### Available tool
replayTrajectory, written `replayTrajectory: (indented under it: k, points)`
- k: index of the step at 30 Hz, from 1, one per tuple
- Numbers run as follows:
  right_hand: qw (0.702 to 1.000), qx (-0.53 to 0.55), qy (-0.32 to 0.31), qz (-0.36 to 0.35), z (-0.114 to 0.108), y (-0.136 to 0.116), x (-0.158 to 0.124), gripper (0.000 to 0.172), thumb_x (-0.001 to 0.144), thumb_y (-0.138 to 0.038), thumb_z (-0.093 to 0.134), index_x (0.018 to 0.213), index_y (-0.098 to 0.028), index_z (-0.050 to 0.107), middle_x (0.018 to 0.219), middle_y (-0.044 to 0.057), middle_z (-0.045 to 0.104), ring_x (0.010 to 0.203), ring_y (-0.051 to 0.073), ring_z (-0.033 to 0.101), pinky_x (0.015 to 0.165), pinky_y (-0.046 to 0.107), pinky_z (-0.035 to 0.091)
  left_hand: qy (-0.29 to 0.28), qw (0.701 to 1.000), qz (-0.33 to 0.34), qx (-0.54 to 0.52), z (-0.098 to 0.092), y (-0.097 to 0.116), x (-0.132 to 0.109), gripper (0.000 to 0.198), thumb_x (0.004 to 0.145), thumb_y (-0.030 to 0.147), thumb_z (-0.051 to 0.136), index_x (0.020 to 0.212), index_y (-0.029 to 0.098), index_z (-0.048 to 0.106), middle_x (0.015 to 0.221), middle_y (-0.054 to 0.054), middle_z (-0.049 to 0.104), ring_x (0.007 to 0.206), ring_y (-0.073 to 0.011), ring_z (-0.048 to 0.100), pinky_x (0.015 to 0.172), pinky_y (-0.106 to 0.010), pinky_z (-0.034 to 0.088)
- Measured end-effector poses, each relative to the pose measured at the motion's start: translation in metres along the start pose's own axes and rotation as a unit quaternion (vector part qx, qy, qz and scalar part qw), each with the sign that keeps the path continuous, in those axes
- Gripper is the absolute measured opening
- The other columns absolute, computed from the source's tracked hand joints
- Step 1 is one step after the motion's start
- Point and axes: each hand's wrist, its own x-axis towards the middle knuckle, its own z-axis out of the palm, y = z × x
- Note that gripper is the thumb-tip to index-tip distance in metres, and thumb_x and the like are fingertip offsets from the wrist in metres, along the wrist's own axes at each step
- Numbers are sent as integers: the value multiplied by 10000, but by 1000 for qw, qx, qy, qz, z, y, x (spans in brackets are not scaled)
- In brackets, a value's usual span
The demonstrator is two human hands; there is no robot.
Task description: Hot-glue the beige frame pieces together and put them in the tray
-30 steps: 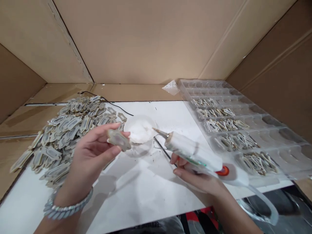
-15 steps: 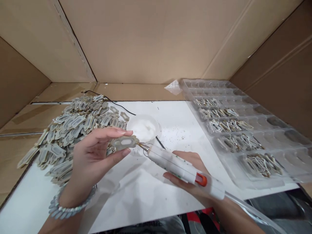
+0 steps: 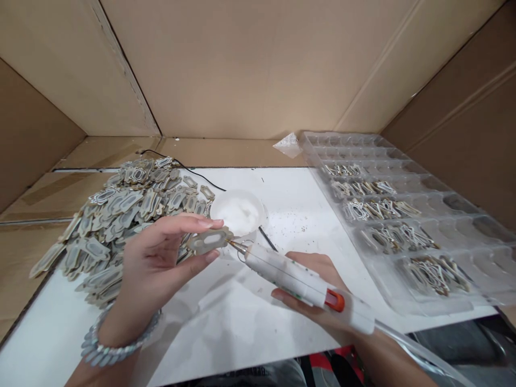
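Observation:
My left hand (image 3: pixel 161 258) pinches a small flat beige piece (image 3: pixel 207 240) with an oval hole, held above the white sheet (image 3: pixel 226 322). My right hand (image 3: pixel 318 290) grips a white glue gun (image 3: pixel 298 279) with an orange trigger. Its metal nozzle touches the right edge of the piece. A clear glue stick trails from the gun's back toward the lower right. A bracelet sits on my left wrist.
A heap of similar beige pieces (image 3: pixel 116 215) lies at the left. A small clear cup of white stuff (image 3: pixel 238 214) stands just behind my hands. A clear compartment tray (image 3: pixel 403 215) with finished pieces lies at the right. Cardboard walls (image 3: pixel 250 64) enclose the space; a black cable (image 3: pixel 193 174) runs back.
The glue gun has swung down and left from near the cup until its nozzle meets the piece. My left hand turned the piece flat, hole facing up.

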Motion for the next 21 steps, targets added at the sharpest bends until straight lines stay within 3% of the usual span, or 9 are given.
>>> replayTrajectory:
  k: [21]
  points:
    - [999,28,5,22,0,-3,2,345,907,-340,640,666,-240,416,586,-53,439,476,101,394,496,261,362,-26,1000,17,7,-4,-5,2,323,736,156,830,958,383,771,959,27,784,973,-216,715,905,-384,615]
